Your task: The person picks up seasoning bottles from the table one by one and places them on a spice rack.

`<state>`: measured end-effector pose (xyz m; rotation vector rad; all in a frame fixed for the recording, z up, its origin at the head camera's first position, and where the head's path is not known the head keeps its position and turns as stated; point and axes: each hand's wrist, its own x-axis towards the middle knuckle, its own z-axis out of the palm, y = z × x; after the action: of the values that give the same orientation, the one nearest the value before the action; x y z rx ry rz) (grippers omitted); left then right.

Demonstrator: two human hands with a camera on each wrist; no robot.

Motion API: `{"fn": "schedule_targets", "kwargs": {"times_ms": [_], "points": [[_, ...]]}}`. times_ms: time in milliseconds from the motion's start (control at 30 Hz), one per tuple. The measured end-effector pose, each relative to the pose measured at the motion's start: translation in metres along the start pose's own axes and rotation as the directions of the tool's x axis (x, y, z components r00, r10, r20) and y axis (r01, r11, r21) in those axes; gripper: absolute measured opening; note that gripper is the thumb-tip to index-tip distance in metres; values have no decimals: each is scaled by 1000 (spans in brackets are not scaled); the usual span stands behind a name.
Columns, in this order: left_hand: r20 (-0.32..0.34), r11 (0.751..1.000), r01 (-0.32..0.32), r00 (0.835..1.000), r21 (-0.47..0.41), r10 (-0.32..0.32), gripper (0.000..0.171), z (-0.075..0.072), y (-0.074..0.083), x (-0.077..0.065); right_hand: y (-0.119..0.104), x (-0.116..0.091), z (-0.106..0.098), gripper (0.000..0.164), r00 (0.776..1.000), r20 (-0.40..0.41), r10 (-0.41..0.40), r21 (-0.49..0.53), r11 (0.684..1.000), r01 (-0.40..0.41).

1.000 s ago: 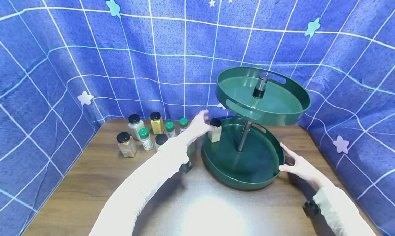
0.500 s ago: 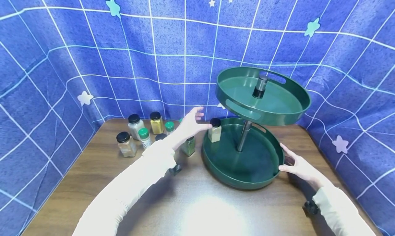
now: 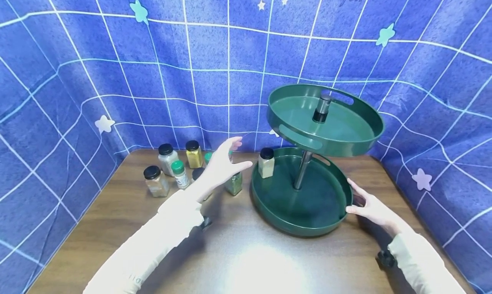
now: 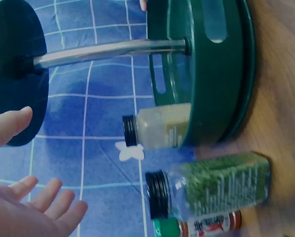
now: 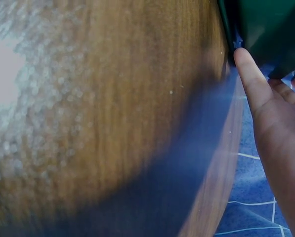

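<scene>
In the head view my left hand (image 3: 221, 166) hovers with fingers spread and thumb apart, holding nothing. Right of it, a black-lidded spice jar (image 3: 266, 168) with pale contents stands upright in the lower level of a green two-tier tray (image 3: 303, 232), by its left wall. Below the hand is a jar of green herbs (image 3: 233, 185), clearer in the left wrist view as a herb jar (image 4: 226, 185) outside the tray. My right hand (image 3: 374, 208) grips the lower tray's right rim; the right wrist view shows its thumb (image 5: 253, 81) against the wall, other fingers partly hidden.
On the wooden table (image 3: 127, 238) at left stand several more spice containers, among them a yellow jar (image 3: 194, 157), a brown jar (image 3: 157, 185) and a green-capped bottle (image 3: 180, 176). My left arm hides some. A blue patterned cloth (image 3: 211, 85) hangs behind.
My left hand has drawn back leftward, away from the pale jar, which stays in the lower tray. The herb jar has come into view. My right hand keeps its place on the rim.
</scene>
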<state>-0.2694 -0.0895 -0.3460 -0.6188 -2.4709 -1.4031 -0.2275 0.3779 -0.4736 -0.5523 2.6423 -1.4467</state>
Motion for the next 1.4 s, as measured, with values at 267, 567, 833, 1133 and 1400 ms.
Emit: {"fn": "schedule_targets", "kwargs": {"times_ms": [267,567,833,1133,1400], "points": [[-67,999,30,997,44,-27,74,-13,-15,-23,0,1,0,86,1000,-4,-7,9,1000,7],[-124,992,15,992,127,1,76,-29,-41,-45,1,0,1,85,1000,-1,-3,15,1000,3],[-174,988,42,985,150,-15,76,-41,-68,-61,4,-1,0,85,1000,-8,-24,22,999,24],[-204,990,79,978,120,-53,79,-45,-97,-75,1,-1,1,85,1000,-11,-4,-18,1000,3],[-224,993,96,971,66,-79,81,-44,-115,-80,0,-2,1,85,1000,-20,-13,-27,1000,12]]}}
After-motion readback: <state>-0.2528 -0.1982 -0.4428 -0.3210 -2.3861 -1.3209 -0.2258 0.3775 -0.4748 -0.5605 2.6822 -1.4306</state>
